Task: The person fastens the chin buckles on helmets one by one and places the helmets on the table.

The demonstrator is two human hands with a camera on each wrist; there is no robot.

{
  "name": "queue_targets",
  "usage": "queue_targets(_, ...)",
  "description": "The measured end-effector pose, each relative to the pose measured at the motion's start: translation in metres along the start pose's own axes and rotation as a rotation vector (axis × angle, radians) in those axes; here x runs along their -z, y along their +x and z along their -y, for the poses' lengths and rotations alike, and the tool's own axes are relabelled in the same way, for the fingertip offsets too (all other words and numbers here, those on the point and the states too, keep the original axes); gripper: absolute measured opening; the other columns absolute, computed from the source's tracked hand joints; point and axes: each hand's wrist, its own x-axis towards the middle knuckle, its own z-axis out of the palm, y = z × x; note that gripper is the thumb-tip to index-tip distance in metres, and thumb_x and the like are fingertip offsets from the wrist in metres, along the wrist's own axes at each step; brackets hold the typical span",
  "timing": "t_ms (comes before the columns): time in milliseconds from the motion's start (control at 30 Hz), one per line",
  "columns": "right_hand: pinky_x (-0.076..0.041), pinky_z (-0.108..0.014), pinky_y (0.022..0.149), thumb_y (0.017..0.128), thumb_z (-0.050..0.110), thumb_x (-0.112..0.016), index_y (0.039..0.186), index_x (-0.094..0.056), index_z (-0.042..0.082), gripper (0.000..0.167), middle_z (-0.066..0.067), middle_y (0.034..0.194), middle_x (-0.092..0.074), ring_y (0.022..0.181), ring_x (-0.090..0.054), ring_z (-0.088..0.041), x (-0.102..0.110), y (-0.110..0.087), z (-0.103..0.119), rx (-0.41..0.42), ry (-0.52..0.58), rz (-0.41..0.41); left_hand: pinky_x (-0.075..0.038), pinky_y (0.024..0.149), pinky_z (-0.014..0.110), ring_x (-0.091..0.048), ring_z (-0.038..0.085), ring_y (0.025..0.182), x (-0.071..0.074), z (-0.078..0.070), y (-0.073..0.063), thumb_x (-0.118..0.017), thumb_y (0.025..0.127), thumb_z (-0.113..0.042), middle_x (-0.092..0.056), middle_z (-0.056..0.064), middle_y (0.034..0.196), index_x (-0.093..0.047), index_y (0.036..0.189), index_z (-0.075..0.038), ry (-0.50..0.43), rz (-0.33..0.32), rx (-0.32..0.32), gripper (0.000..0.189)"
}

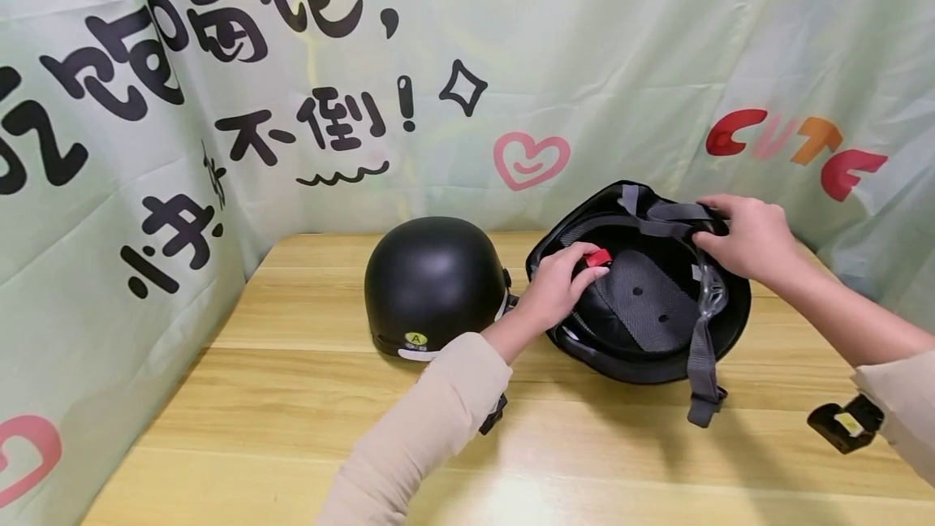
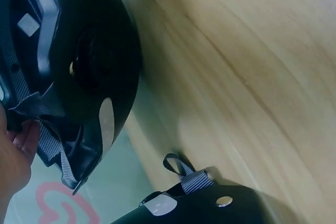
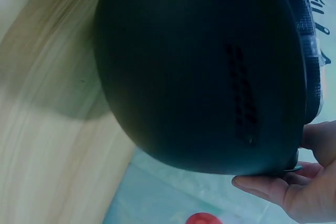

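Observation:
A black helmet [image 1: 635, 299] is tilted with its open, padded inside toward me, on the right half of the table. Inside its left part, my left hand [image 1: 558, 282] pinches the red buckle [image 1: 599, 257] between thumb and fingers. At the upper right rim my right hand [image 1: 756, 238] grips the helmet, thumb inside over the strap. A grey chin strap [image 1: 701, 372] dangles over the lower right rim. The right wrist view shows the helmet's smooth outer shell [image 3: 184, 87] with vent slots. In the left wrist view the fingers of my left hand [image 2: 16, 166] are partly cut off.
A second black helmet [image 1: 438, 282] with a yellow round "A" sticker [image 1: 415, 338] stands dome up at the left. Beneath both lies the wooden table [image 1: 285, 396]. A printed curtain [image 1: 438, 23] hangs behind. By the right sleeve sits a small black device [image 1: 847, 424].

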Motion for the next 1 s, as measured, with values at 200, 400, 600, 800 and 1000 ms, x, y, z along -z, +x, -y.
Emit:
queue_targets(200,-0.029,-0.059,0.085,0.086,0.013,-0.055,0.115,-0.05,-0.013,0.039,-0.042,0.108,-0.05,0.097,-0.046,-0.055,-0.005,-0.006,-0.011,-0.057,0.04,0.017,-0.045,0.092,0.021,-0.057,0.014,0.105,0.005,-0.003,0.004,-0.053,0.094,-0.026,-0.062,0.006,0.114,-0.058,0.119,-0.007,0.025,-0.001,-0.003,0.032)
queue_targets(400,-0.022,-0.062,0.093,0.089,0.014,-0.053,0.121,-0.046,-0.014,0.044,-0.043,0.116,-0.046,0.104,-0.041,-0.056,-0.01,-0.01,-0.021,-0.147,0.091,0.032,-0.045,0.092,0.02,-0.057,0.014,0.103,0.01,-0.007,0.007,-0.052,0.094,-0.024,-0.061,0.007,0.112,-0.057,0.123,-0.004,0.087,-0.03,-0.065,0.035)
queue_targets(600,-0.018,-0.062,0.093,0.091,0.015,-0.051,0.123,-0.044,-0.014,0.044,-0.044,0.12,-0.042,0.11,-0.031,-0.057,-0.013,-0.015,-0.032,-0.245,0.177,0.053,-0.043,0.092,0.02,-0.056,0.014,0.101,0.014,-0.011,0.011,-0.053,0.094,-0.023,-0.06,0.007,0.11,-0.058,0.122,-0.005,0.087,-0.057,-0.098,0.034)
queue_targets(800,-0.028,-0.058,0.09,0.09,0.017,-0.052,0.122,-0.046,-0.014,0.045,-0.042,0.12,-0.043,0.112,-0.03,-0.058,-0.019,-0.019,-0.041,-0.297,0.209,0.031,-0.042,0.091,0.022,-0.054,0.017,0.1,0.014,-0.016,0.014,-0.049,0.096,-0.02,-0.057,0.009,0.11,-0.054,0.128,-0.005,0.077,-0.071,-0.125,0.035)
queue_targets(1000,-0.04,-0.034,0.071,0.087,0.016,-0.056,0.116,-0.054,-0.014,0.041,-0.036,0.113,-0.054,0.092,-0.054,-0.043,-0.027,-0.02,-0.048,-0.274,0.194,-0.04,-0.042,0.087,0.021,-0.051,0.018,0.098,0.014,-0.022,0.018,-0.045,0.097,-0.019,-0.053,0.01,0.108,-0.053,0.125,-0.006,0.078,-0.073,-0.117,0.032)
